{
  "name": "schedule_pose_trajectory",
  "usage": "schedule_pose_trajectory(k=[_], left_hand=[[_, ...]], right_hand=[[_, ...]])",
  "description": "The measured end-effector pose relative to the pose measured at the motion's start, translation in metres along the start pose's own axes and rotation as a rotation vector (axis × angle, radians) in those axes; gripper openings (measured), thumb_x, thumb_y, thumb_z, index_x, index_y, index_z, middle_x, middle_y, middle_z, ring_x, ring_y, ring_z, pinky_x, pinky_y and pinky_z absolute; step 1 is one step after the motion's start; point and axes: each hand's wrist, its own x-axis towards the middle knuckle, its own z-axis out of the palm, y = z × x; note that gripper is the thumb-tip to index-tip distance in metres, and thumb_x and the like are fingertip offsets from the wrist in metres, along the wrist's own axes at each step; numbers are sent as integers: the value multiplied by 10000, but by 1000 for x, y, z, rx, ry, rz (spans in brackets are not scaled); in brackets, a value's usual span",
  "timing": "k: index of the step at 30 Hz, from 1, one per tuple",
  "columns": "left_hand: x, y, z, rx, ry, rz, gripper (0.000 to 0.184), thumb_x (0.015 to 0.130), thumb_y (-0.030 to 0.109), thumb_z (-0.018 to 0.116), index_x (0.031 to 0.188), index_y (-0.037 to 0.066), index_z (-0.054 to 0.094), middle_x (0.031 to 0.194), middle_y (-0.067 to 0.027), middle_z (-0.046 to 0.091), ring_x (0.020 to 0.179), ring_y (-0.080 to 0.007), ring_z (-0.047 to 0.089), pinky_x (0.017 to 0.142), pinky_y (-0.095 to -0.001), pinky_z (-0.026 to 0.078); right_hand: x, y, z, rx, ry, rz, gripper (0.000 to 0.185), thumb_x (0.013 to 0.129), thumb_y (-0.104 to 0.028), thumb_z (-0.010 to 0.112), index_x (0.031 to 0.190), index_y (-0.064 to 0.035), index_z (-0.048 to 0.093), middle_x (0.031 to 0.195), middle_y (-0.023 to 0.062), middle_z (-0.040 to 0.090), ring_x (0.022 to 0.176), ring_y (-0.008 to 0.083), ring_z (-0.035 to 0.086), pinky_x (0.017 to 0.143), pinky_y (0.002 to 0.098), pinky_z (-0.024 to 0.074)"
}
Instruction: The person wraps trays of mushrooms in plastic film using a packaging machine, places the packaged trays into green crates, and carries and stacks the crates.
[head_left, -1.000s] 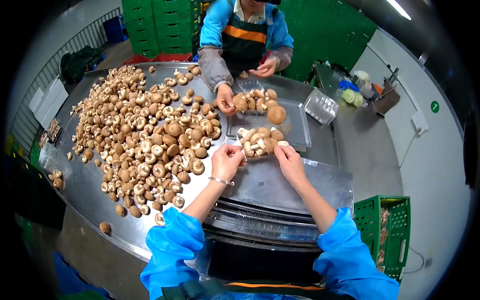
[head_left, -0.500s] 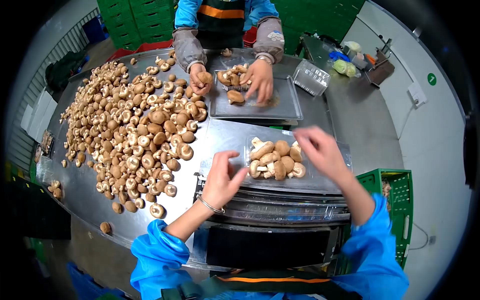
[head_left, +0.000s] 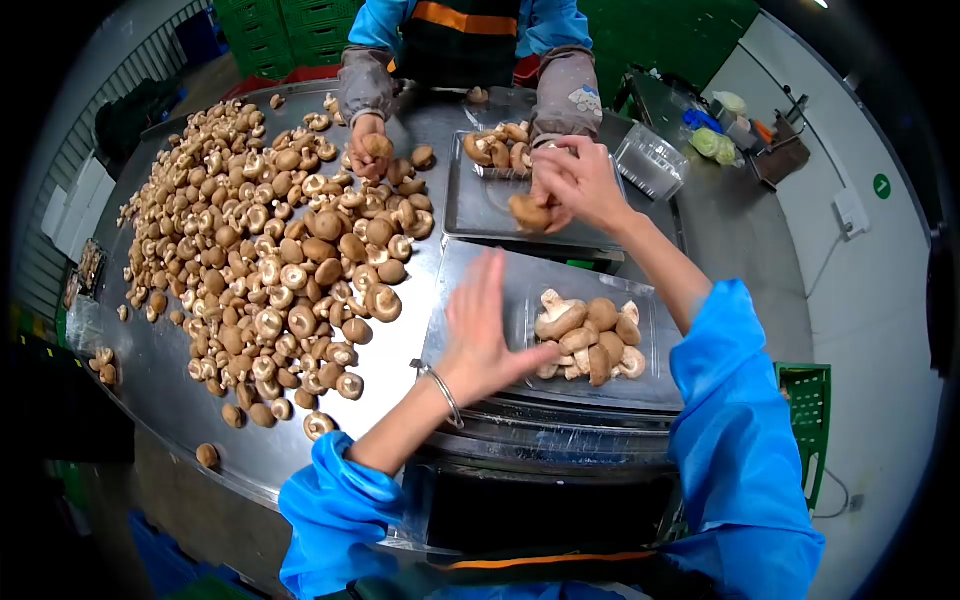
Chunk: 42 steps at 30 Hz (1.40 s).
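I see one steel table, one mushroom heap, and one clear tub of mushrooms on the metal plate, between my forearms. My left hand is released, fingers spread, just left of the tub; my right hand overlaps a co-worker's hand, grip unclear. One green wall sign reads "1".

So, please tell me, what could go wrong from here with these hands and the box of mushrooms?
The right hand overlaps the co-worker's hand in this view; they might bump, and the mushroom there could drop. The left hand, spread near the plastic box, may nudge it. The box has no lid on, so a loose piece could roll out.
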Motion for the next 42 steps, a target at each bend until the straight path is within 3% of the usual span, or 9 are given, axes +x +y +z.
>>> schedule_pose_trajectory(k=[4,10,13,17,20,25,34,37,42], left_hand=[[32,-16,5,-127,40,-83,1012,659,431,699,1319,-46,99,1330,-272,202,1236,-393,235,1006,-432,229],[22,20,-4,-97,-301,51,1061,586,528,711,1344,38,153,1330,-285,202,1250,-415,197,1010,-471,189],[8,21,9,-25,-309,90,1109,538,542,734,1353,75,145,1338,-284,188,1252,-439,164,1007,-487,189],[4,26,32,-13,-257,158,1037,528,569,726,1317,84,258,1323,-267,240,1235,-441,201,996,-504,215],[1,40,47,12,-222,267,886,562,566,706,1238,87,392,1291,-246,314,1217,-424,250,993,-503,226],[7,64,58,143,-236,349,745,618,513,668,1197,113,425,1239,-178,363,1170,-380,308,967,-475,244],[-26,85,25,-21,-319,71,920,651,482,669,1321,41,218,1311,-264,256,1240,-415,200,1023,-475,152],[-88,87,-17,547,45,29,428,718,315,641,1001,6,554,907,-155,506,896,-293,430,813,-422,308],[-109,69,5,761,-90,-31,326,688,350,667,572,47,632,626,-87,539,756,-261,455,725,-373,306]], right_hand=[[-41,-38,-16,-157,-198,-168,535,715,-358,632,1197,-169,496,1243,176,395,1196,354,291,895,481,345],[-68,-13,-31,97,114,-92,382,699,20,573,1056,-116,558,1072,91,548,977,297,505,856,352,397],[-98,-57,-78,75,316,8,355,688,35,573,1027,-70,569,1039,88,566,967,294,509,854,361,398],[-173,-93,-88,17,86,-157,335,693,-20,617,1021,-73,573,1023,103,561,986,292,508,910,435,364],[-212,-106,-90,453,108,247,486,674,-128,658,1129,-84,493,1091,143,500,1009,291,473,931,451,330],[-236,-99,-112,180,-29,191,528,684,-228,658,1141,-60,454,1216,188,351,1084,343,389,927,422,328],[-286,-107,-137,98,133,424,688,706,-310,596,1278,-52,315,1281,166,325,1171,319,314,987,414,230],[-354,-115,-166,-227,30,955,315,757,-337,591,773,-22,612,722,103,570,776,283,509,763,401,342],[-355,-140,-130,-390,-128,785,364,724,-408,622,666,-48,630,712,110,547,772,277,491,714,413,334]])
